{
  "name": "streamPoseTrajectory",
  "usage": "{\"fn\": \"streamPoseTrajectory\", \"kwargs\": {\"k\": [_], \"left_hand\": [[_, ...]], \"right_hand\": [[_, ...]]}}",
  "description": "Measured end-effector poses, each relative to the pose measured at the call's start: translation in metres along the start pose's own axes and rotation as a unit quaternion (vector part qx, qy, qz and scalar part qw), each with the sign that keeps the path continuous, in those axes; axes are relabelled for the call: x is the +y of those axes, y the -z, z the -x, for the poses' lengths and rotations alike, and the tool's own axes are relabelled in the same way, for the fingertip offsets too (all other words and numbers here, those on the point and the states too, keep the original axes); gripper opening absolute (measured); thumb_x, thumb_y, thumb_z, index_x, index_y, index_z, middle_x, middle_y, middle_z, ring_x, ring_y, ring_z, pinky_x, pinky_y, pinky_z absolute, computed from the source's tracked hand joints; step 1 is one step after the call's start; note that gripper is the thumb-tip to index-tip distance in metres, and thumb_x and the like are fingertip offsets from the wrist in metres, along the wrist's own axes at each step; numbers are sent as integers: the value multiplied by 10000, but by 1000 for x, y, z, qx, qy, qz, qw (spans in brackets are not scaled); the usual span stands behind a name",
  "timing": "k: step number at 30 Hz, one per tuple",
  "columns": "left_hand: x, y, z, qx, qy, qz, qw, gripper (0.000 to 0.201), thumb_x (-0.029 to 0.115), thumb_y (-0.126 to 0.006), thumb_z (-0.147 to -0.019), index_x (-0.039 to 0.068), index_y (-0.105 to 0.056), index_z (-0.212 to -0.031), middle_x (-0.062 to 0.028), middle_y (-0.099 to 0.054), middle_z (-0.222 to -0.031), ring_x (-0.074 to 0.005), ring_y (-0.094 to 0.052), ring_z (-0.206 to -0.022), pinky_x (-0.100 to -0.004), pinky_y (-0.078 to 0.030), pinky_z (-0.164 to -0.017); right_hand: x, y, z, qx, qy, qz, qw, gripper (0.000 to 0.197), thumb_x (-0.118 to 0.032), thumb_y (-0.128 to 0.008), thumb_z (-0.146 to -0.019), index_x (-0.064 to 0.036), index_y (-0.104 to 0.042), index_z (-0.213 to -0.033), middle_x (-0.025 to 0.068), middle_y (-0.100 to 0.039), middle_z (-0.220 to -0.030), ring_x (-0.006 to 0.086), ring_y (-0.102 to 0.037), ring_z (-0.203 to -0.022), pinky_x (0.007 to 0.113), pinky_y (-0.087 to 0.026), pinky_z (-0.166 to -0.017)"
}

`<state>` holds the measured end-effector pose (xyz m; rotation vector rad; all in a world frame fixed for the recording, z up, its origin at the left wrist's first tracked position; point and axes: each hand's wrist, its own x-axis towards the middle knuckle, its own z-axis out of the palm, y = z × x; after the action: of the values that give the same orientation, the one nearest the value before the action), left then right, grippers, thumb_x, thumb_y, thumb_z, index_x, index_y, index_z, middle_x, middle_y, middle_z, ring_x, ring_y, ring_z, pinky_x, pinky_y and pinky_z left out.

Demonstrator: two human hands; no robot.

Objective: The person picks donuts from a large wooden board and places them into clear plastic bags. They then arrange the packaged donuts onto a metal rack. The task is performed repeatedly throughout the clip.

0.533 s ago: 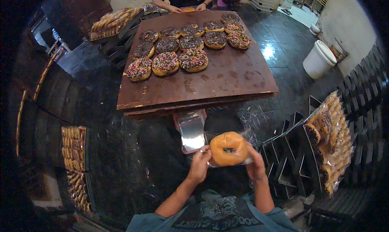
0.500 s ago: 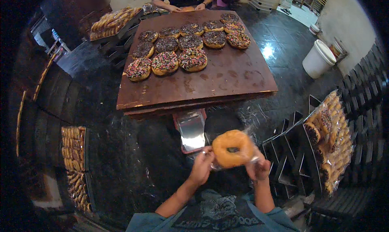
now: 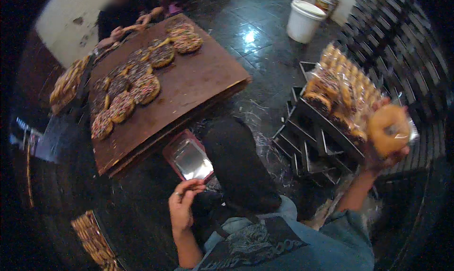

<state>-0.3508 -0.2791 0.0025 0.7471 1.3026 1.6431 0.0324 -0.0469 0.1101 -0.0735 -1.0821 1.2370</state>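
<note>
A plain golden ring doughnut (image 3: 379, 137) in clear plastic is in my right hand (image 3: 375, 162), out at the far right. My fingers are wrapped around its edge. The doughnut is held against the end of a dark crate (image 3: 326, 124) that is filled with bagged doughnuts (image 3: 347, 84), some plain and some with dark topping. My left hand (image 3: 182, 205) is loosely bent and holds nothing that I can see. Its fingertips are at the near edge of a red-rimmed tray (image 3: 171, 153) that holds shiny clear plastic bags (image 3: 193, 162).
Topped doughnuts (image 3: 144, 88) cover part of the brown tabletop (image 3: 198, 72). A person (image 3: 125, 15) sits beyond it, hands at its far edge. More bagged doughnuts stand in crates at the left (image 3: 70, 86) and lower left (image 3: 92, 238). A white bucket (image 3: 304, 22) stands on the floor.
The view has swung to the right. My right hand has carried the bagged doughnut over to the crate at the right, while my left hand has let go of it and is beside the tray.
</note>
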Motion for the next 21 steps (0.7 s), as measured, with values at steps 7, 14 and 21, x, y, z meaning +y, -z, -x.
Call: {"fn": "streamPoseTrajectory", "kwargs": {"k": [7,14,21], "left_hand": [[-7,-11,-18,11,-8,-9,1000,316,166,-530,-880,-62,-513,-1099,-175,-590,-1048,-242,-600,-934,-354,-474,-856],[-14,-5,-12,3,19,-53,998,258,115,-515,-875,-36,-561,-1079,-140,-594,-1066,-212,-570,-974,-332,-430,-886],[-4,3,-14,-27,8,-87,996,265,101,-510,-884,-32,-546,-1110,-109,-586,-1081,-190,-556,-1004,-319,-416,-911]], "right_hand": [[-60,106,-80,-29,-26,560,828,926,-516,-686,-679,-76,-264,-1376,113,-400,-1310,251,-404,-1203,368,-313,-1019],[-11,133,-36,-156,-174,716,658,951,-479,-710,-668,-61,-253,-1391,132,-287,-1424,267,-246,-1328,384,-186,-1084],[-19,147,-40,-198,-184,762,589,1091,-586,-670,-649,-62,-115,-1429,148,-110,-1487,277,-158,-1357,420,-129,-1097]]}}
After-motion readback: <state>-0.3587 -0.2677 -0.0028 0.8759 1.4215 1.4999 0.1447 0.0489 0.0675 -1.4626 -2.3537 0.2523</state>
